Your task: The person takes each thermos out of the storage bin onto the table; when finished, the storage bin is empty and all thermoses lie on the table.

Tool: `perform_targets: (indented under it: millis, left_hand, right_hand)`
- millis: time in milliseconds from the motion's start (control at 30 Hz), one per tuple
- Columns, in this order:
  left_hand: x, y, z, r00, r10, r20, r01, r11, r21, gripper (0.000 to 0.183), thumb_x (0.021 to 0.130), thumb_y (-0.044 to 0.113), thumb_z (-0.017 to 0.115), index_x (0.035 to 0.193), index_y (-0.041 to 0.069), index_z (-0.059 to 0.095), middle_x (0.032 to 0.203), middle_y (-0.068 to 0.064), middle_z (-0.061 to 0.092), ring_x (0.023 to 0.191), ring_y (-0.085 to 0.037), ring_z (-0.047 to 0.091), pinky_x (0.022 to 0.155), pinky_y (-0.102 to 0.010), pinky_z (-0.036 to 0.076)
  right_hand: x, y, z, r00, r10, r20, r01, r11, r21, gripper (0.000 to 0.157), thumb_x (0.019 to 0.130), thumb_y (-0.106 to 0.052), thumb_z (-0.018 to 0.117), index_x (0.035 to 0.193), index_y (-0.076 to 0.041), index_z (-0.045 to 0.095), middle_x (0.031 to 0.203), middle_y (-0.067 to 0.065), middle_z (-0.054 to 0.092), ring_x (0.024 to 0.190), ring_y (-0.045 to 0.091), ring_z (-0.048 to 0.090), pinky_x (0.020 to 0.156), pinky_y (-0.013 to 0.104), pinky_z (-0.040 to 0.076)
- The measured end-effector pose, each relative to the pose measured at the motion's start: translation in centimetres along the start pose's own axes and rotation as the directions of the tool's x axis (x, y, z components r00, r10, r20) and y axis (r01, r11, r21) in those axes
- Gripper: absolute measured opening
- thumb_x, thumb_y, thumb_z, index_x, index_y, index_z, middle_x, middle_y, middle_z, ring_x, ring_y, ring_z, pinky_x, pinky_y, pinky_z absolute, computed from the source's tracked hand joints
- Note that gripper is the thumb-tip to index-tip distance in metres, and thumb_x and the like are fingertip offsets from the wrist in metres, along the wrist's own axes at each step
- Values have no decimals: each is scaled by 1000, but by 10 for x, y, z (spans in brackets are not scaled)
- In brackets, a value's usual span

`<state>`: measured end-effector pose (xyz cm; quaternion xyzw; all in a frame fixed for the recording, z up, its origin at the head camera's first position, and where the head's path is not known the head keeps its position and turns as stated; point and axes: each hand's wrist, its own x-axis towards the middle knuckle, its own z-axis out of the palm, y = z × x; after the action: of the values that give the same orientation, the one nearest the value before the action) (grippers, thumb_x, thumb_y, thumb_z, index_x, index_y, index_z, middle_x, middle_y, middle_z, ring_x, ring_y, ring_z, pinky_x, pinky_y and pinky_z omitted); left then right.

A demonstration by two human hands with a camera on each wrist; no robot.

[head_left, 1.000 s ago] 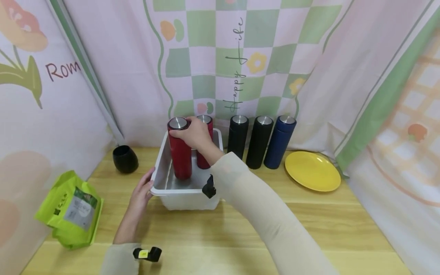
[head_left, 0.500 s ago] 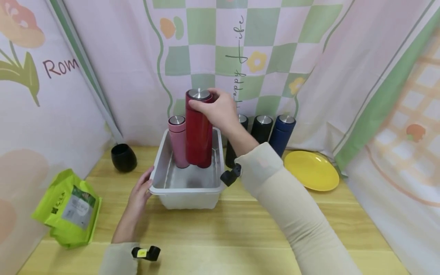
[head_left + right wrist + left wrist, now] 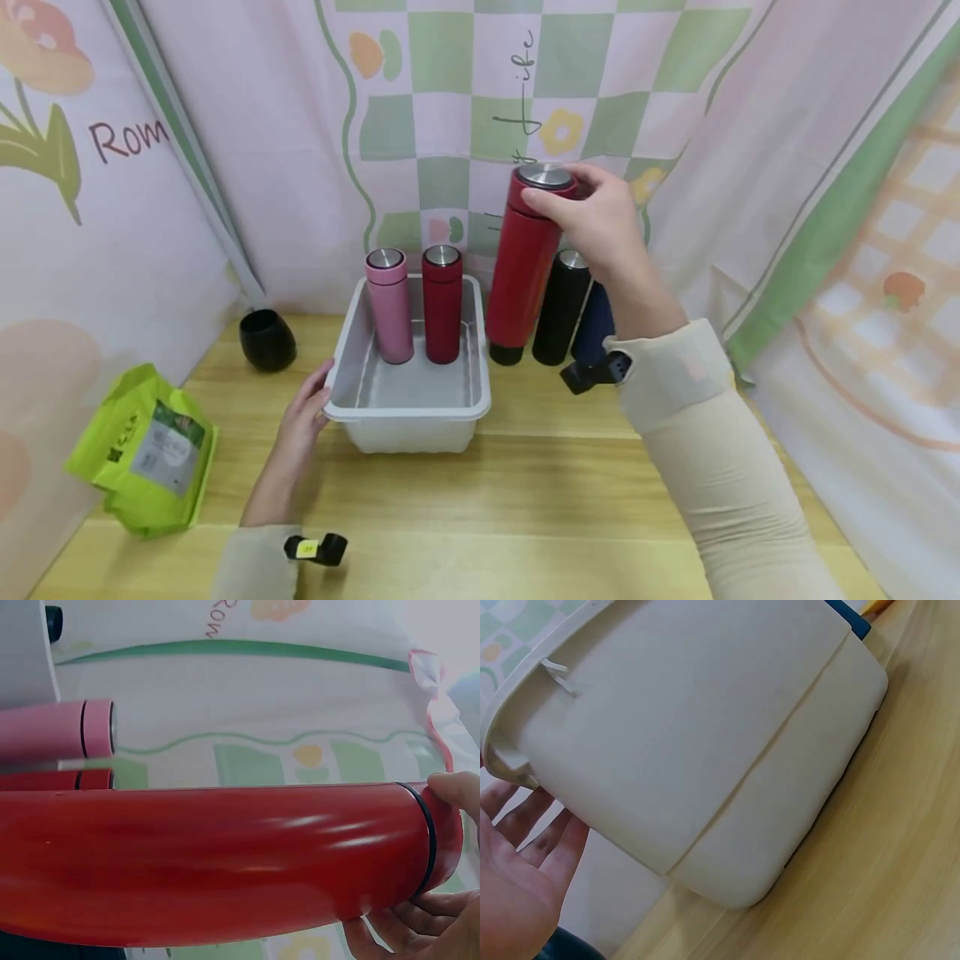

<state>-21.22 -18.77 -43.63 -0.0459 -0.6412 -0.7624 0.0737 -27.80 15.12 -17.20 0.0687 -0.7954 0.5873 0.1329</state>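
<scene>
My right hand grips a red thermos bottle round its top, just below the silver lid. The bottle is raised, slightly tilted, to the right of the light grey bin, and it covers most of a black bottle behind it. In the right wrist view the thumb and fingers hold the red bottle near its black ring. Inside the bin stand a pink bottle and a dark red bottle, both upright. My left hand touches the bin's left rim with nearly straight fingers, also in the left wrist view.
A black bottle and a blue bottle stand behind my right wrist. On the left are a black cup and a green pouch. The curtain hangs along the table's back edge.
The red bottle has been lifted out of the bin and carried right by my right hand, uncovering the pink bottle. My left hand stays at the rim. The yellow plate is now hidden behind the right arm.
</scene>
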Motion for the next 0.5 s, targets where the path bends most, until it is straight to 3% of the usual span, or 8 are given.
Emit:
perform_targets:
  millis: [300, 500]
  left_hand:
    - [-1, -1, 0, 1000, 7, -2, -7, 1000, -7, 49, 105, 16, 40, 151, 2, 32, 136, 5, 43, 119, -8, 43, 97, -26, 41]
    - [-3, 2, 2, 1000, -1, 2, 1, 1000, 13, 49, 105, 16, 39, 151, 1, 30, 146, -8, 36, 121, -9, 41, 98, -27, 38]
  right_hand:
    - [-15, 39, -50, 996, 70, -58, -77, 987, -139, 74, 86, -38, 73, 145, -4, 44, 136, 15, 49, 117, 26, 48, 99, 40, 44]
    - [-25, 77, -75, 989, 120, -84, -134, 972, -195, 83, 86, -42, 72, 149, -2, 36, 141, 18, 45, 123, 30, 43, 103, 44, 39]
